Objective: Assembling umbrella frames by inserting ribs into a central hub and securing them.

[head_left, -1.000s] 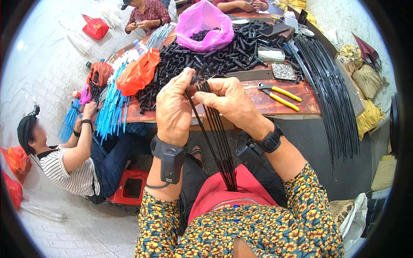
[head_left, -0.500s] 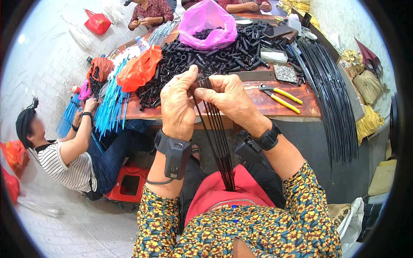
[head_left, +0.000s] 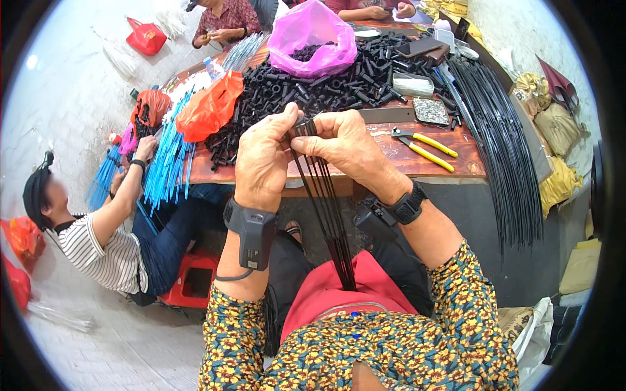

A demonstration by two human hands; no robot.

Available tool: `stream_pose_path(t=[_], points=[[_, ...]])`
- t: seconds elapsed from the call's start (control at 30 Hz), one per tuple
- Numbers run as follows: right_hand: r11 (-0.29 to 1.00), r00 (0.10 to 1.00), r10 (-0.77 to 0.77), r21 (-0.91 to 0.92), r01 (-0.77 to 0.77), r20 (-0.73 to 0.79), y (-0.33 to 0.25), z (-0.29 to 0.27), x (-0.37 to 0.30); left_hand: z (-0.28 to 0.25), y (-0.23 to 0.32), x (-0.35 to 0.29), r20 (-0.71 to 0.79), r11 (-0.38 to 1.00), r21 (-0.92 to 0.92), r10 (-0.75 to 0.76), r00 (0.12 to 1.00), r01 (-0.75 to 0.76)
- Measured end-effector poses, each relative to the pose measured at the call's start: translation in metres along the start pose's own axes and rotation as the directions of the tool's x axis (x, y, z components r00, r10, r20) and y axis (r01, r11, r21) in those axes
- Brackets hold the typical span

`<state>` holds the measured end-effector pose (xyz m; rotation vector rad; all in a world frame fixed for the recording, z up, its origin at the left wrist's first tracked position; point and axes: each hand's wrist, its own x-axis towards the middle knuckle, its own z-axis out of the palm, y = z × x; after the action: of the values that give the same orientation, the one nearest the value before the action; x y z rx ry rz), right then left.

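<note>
Both hands meet in front of me at the near edge of the table. My right hand (head_left: 345, 144) pinches the upper ends of several long, thin black cable ties (head_left: 329, 215) between thumb and fingers. My left hand (head_left: 262, 156) is closed at the left side of the same ends, its thumb pointing up; a small dark piece shows by its thumb tip, too small to make out. The ties fan apart below my fingers and run down to the red apron (head_left: 385, 287) on my lap, where they draw together.
Black plastic tubes (head_left: 261, 98) are heaped across the table (head_left: 466, 168), with a pink bag (head_left: 313, 62) on them. Yellow-handled cutters (head_left: 427, 148) lie right, beside a long bundle of black ties (head_left: 499, 150). Blue ties (head_left: 171, 163) and a co-worker (head_left: 107, 244) are at left.
My left hand has shifted slightly left and turned a little, so it stands a bit farther from the ties' middle. My right hand stays nearly in place. The co-worker's hand at left has moved.
</note>
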<state>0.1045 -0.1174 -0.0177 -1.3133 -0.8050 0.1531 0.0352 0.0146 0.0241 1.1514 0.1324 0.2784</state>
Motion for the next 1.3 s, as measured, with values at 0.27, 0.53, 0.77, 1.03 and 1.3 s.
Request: stream_pose_path(t=[0.27,0.53,0.77,1.03,1.3], points=[[0.981,0.992,0.076,0.17,-0.091,0.096,-0.02,-0.004,-0.005,-0.019,0.003,-0.006,0.258,0.999,0.01,0.046,0.965,-0.05],[0.953,0.969,0.143,0.236,-0.19,0.202,-0.025,-0.011,-0.015,-0.021,-0.003,-0.008,0.26,0.988,0.045,0.134,0.956,-0.151],[0.965,0.961,0.179,0.151,-0.213,0.21,-0.033,-0.015,-0.016,-0.019,0.004,-0.012,0.342,0.991,0.016,0.117,0.932,-0.131],[0.947,0.931,0.226,0.16,-0.279,0.286,-0.036,-0.015,-0.015,-0.035,0.003,-0.013,0.515,0.994,-0.063,0.108,0.85,-0.089],[0.947,0.918,0.276,0.083,-0.311,0.285,-0.049,-0.012,-0.015,-0.033,0.0,-0.021,0.459,0.986,-0.125,0.157,0.875,-0.112]])
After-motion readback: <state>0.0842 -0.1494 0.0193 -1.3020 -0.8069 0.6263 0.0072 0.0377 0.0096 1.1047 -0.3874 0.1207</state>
